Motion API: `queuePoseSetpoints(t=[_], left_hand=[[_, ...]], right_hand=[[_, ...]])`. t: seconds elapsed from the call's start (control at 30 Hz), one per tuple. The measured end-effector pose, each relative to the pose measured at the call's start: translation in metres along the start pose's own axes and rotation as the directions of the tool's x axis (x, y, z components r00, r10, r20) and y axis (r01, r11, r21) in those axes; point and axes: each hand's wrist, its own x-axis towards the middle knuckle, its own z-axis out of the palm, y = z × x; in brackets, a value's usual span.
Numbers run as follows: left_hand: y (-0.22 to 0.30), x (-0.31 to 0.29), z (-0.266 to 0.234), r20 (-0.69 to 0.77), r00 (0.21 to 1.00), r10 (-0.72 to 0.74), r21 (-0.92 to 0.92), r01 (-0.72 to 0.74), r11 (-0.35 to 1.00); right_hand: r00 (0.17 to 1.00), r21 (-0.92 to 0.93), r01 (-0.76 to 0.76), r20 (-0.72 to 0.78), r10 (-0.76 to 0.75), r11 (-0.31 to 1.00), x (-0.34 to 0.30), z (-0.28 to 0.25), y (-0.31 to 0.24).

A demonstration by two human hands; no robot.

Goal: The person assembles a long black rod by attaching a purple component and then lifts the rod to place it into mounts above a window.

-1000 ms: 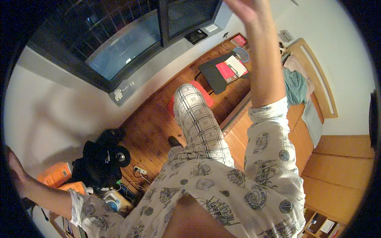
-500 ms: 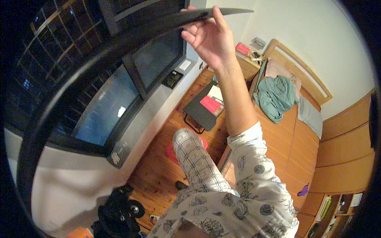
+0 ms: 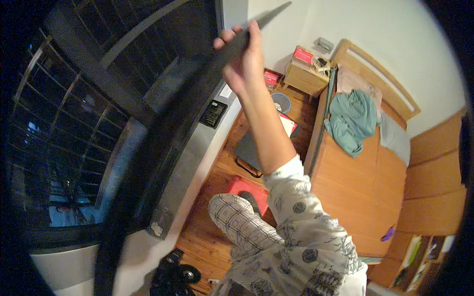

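My right hand point(image 3: 245, 59) is raised at the upper middle, its fingers wrapped round a long dark bar point(image 3: 170, 116). The bar is flat-looking, narrows to a point beyond the hand, and slants down to the lower left, blurred by motion. It crosses in front of the dark-framed window point(image 3: 140, 101), so part of the frame and sill is hidden. Whether the bar is a loose piece or the edge of a window panel, I cannot tell. My left hand is out of view.
Below the window runs a sill point(image 3: 185, 158) with a black box point(image 3: 213, 114). A dark low table point(image 3: 249, 150) and a red stool or mat point(image 3: 237, 185) stand near my leg. To the right are a bed point(image 3: 350, 197) and a nightstand point(image 3: 303, 79); a black wheeled object point(image 3: 173, 276) lies lower left.
The bar's lower end has swung from the far left toward the middle, and it now slants more steeply. My right hand has shifted slightly left and down, still gripping. The view has turned.
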Motion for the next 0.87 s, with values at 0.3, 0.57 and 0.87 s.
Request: queuePoseSetpoints(t=[0.3,0.57,0.87], left_hand=[[0.016,0.073,0.064,0.204,0.653,-0.730,-0.186,0.758,0.626],[0.057,0.129,0.058,0.245,0.268,-0.932,-0.635,0.771,0.054],[0.152,0.072,-0.023,0.040,0.580,-0.813,-0.006,0.814,0.580]], right_hand=[[0.964,-0.243,-0.228,-0.194,0.183,0.943,0.095,0.062,-0.038],[0.884,-0.438,-0.401,-0.415,0.215,0.805,0.115,0.119,-0.061],[0.757,-0.623,-0.650,-0.473,0.451,0.436,0.072,0.156,-0.031]])
